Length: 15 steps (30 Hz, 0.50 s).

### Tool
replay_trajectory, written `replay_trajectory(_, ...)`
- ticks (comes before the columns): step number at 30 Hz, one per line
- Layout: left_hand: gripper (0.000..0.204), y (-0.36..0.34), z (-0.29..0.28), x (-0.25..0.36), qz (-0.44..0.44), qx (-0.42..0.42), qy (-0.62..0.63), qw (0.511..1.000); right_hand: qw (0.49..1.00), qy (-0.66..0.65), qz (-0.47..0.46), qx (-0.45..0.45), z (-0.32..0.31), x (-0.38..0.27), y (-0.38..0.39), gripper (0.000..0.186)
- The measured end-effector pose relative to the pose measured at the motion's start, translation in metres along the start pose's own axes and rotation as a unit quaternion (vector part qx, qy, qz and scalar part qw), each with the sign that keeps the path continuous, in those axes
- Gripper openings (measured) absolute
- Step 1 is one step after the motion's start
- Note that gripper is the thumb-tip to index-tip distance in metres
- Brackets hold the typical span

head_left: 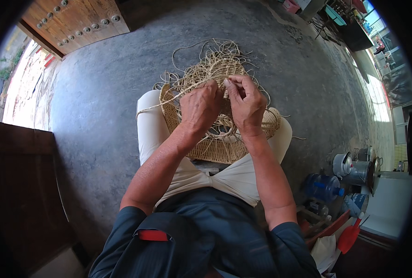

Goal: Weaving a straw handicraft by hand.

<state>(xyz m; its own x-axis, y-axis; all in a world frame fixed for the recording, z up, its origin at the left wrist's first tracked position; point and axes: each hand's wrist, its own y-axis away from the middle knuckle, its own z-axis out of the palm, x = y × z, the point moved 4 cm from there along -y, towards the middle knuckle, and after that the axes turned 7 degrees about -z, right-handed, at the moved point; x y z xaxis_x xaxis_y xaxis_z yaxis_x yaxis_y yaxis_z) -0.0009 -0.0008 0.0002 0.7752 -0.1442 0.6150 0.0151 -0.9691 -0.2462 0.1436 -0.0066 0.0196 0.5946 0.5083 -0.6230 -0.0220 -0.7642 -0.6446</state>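
A piece of tan wickerwork (217, 151), woven from straw cord, lies across my lap between my knees. Its curved woven band runs around a middle full of loops, and many loose cord ends (220, 47) spill off its far side. My left hand (199, 107) is closed over the far part of the weave, with a thicker straw cord (162, 104) running from it leftward across my left knee. Close beside it, my right hand (248, 104) pinches a cord between thumb and forefinger. The fingertips of both hands nearly meet, and the left fingertips are partly hidden.
Grey concrete floor (104, 83) surrounds me. A studded wooden door (71, 28) stands at the far left, and a dark wooden panel (20, 185) at the near left. To the right are a blue water jug (322, 186), a metal kettle (342, 164) and a red scoop (348, 238).
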Motion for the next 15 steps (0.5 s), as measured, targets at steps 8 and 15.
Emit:
replay_trajectory(8, 0.024, 0.014, -0.004, -0.003, -0.034, -0.100, 0.181, 0.978, 0.994, 0.060, -0.087, -0.038, -0.008, -0.006, 0.013, 0.015)
replay_trajectory(15, 0.025, 0.020, 0.018, -0.010, -0.119, -0.146, 0.343, 0.920, 0.998, 0.025, -0.034, -0.045, -0.014, -0.006, 0.016, 0.022)
